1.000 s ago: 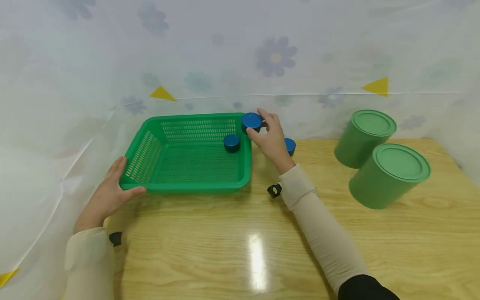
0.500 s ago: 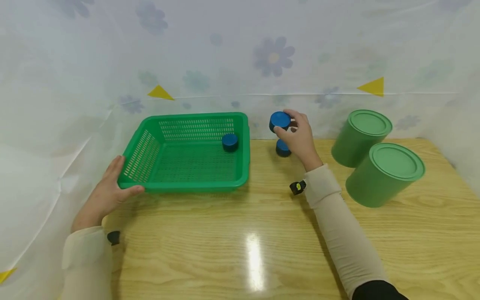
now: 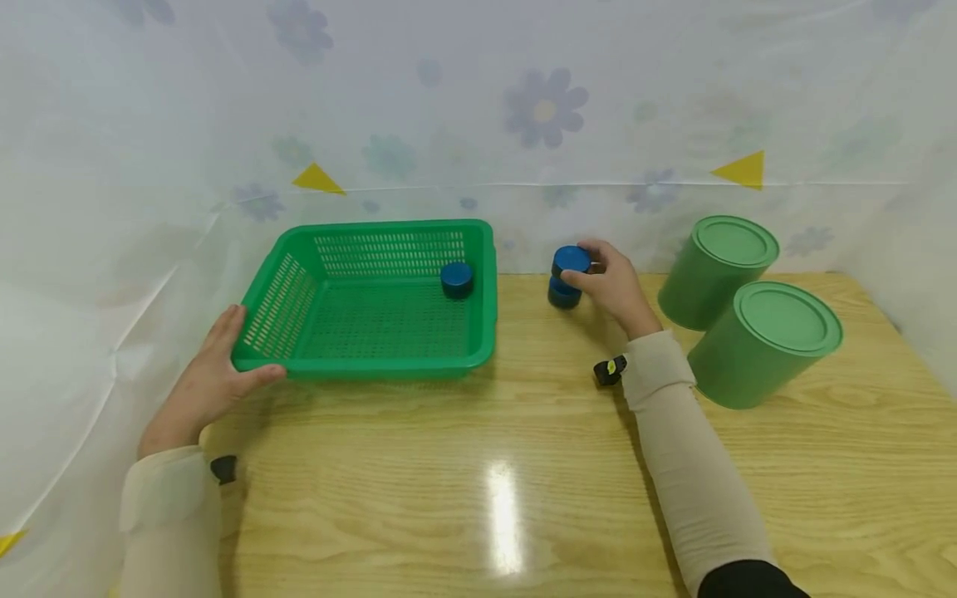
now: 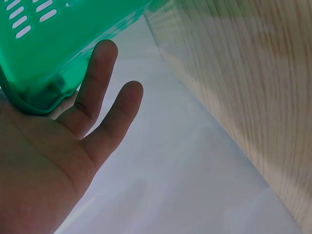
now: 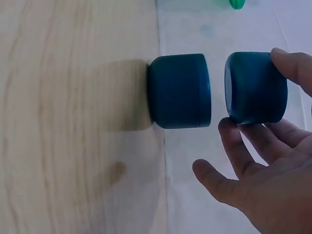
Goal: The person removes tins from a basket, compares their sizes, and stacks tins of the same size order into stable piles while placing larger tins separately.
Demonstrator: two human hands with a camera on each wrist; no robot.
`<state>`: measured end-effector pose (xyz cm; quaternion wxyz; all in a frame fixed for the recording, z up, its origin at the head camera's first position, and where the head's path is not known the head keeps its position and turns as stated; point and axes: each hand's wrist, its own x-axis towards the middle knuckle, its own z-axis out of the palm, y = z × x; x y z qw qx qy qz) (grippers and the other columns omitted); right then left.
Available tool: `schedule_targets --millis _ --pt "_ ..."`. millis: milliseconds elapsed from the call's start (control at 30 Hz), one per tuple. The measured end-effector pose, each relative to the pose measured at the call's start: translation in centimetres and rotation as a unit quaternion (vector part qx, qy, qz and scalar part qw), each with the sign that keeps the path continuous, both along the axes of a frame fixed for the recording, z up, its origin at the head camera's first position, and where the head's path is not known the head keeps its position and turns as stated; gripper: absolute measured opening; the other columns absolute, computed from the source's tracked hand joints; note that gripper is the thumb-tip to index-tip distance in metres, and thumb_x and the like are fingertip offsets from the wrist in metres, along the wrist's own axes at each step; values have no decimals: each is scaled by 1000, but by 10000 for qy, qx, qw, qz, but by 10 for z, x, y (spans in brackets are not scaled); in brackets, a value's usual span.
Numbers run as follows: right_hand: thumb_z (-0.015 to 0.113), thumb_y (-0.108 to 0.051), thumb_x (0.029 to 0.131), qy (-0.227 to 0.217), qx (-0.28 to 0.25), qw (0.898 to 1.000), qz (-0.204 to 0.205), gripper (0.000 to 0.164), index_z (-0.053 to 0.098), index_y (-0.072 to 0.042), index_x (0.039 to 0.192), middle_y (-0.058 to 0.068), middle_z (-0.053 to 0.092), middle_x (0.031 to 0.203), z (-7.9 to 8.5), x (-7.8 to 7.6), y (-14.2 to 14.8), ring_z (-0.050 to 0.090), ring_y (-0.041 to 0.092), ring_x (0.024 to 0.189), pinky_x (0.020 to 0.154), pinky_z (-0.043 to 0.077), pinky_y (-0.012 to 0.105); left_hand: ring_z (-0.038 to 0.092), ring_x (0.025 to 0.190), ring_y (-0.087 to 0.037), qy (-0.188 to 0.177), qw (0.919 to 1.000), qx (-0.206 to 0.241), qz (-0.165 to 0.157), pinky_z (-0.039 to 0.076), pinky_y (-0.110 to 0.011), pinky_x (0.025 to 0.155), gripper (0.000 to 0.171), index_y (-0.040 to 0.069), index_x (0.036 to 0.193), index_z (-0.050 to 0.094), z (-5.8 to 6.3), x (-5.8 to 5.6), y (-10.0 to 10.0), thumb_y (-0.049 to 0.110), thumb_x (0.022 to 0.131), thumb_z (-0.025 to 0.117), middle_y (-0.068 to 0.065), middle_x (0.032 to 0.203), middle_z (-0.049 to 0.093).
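My right hand (image 3: 616,286) pinches a small round blue container (image 3: 571,260) between thumb and fingers. Directly below it, a second blue container (image 3: 564,294) stands on the table. In the right wrist view a gap shows between the held container (image 5: 256,87) and the standing one (image 5: 180,91). My left hand (image 3: 205,382) rests at the near left corner of a green plastic basket (image 3: 389,368), thumb along the front rim and fingers on the left side. The left wrist view shows that palm (image 4: 39,161) against the basket corner, two fingers stretched out. A third blue container (image 3: 457,281) sits inside the basket, toward its right end.
Two green lidded cans (image 3: 719,270) stand to the right of my right hand, one nearer than the other. A flowered sheet (image 3: 449,100) hangs behind and to the left of the wooden table (image 3: 374,482). Yellow triangles (image 3: 740,171) mark the sheet.
My right hand has carried its blue container rightward from the basket's right rim, then lowered it over the standing one. My left hand stays at the basket corner.
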<state>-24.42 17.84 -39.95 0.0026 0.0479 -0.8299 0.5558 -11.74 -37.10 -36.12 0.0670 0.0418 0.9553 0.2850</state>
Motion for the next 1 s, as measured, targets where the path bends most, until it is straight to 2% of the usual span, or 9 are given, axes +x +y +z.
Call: schedule_targets --millis 500,1000 --pt "75 -29 93 -220 172 9996 -67 69 43 -3 148 19 48 144 -7 -2 -2 47 35 128 105 41 51 -3 147 -53 -28 10000 48 -5 16 -78 104 115 18 161 -15 1 1 1 49 93 72 -11 166 -19" --pt "74 -30 94 -374 173 9991 79 70 38 -4 149 21 42 149 -8 -1 -3 43 37 135 107 40 53 -1 147 -54 -76 10000 7 25 16 -79 103 115 18 161 -16 2 0 1 50 93 71 -10 166 -20"
